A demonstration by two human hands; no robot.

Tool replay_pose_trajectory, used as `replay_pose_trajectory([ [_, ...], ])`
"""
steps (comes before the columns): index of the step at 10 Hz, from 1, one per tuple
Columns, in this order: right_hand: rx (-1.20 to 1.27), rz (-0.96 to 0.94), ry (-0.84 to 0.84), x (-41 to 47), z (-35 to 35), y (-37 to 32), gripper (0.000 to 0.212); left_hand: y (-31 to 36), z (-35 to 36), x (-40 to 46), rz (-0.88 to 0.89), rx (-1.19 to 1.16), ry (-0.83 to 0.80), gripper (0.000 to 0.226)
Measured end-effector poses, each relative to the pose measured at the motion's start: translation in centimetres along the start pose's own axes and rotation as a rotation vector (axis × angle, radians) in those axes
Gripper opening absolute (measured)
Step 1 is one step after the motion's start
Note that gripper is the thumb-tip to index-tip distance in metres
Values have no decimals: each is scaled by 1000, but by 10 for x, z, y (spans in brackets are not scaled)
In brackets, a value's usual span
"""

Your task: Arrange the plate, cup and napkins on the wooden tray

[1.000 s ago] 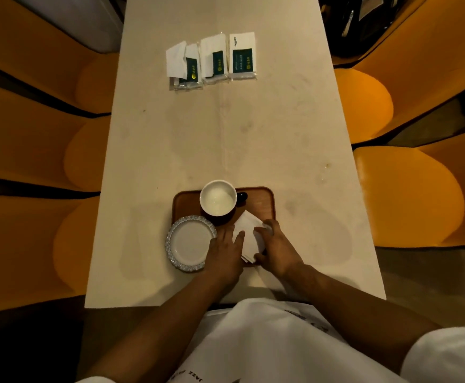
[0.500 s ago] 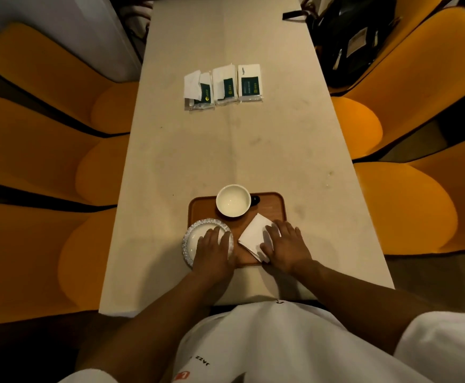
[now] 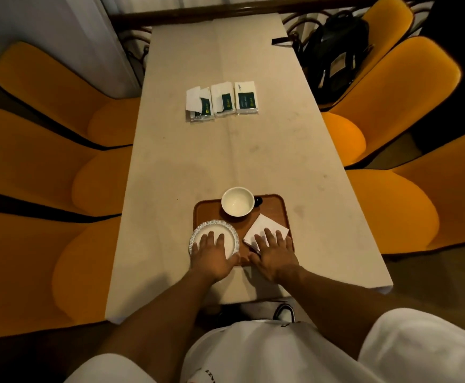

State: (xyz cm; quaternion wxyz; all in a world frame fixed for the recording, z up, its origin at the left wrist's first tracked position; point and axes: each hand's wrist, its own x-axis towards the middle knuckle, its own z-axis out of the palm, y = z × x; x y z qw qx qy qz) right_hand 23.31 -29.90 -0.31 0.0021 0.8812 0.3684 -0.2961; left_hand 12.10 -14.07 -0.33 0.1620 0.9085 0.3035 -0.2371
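A wooden tray (image 3: pixel 271 207) lies near the table's front edge. A white cup (image 3: pixel 237 201) with a dark handle stands upright at its back middle. A small white plate (image 3: pixel 206 229) with a patterned rim sits at the tray's front left corner, overhanging the edge. My left hand (image 3: pixel 212 255) lies flat on the plate, fingers spread. A folded white napkin (image 3: pixel 263 226) lies at the tray's front right, turned like a diamond. My right hand (image 3: pixel 274 251) rests flat on the napkin's near part, fingers apart.
Three packs of napkins (image 3: pixel 223 103) lie in a row far up the beige table (image 3: pixel 198 167). Orange chairs (image 3: pixel 59 167) flank both sides. A black backpack (image 3: pixel 333 55) sits on the far right chair.
My left hand slid from the napkin onto the plate and my right hand flattened on the napkin. The view pulled back, showing more of the table and chairs.
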Motion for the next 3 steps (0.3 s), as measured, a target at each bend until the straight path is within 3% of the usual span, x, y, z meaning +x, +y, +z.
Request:
replay_pose_trajectory([
  [3, -74, 82, -203, 2, -39, -1, 72, 3, -35, -5, 75, 20, -170, 64],
])
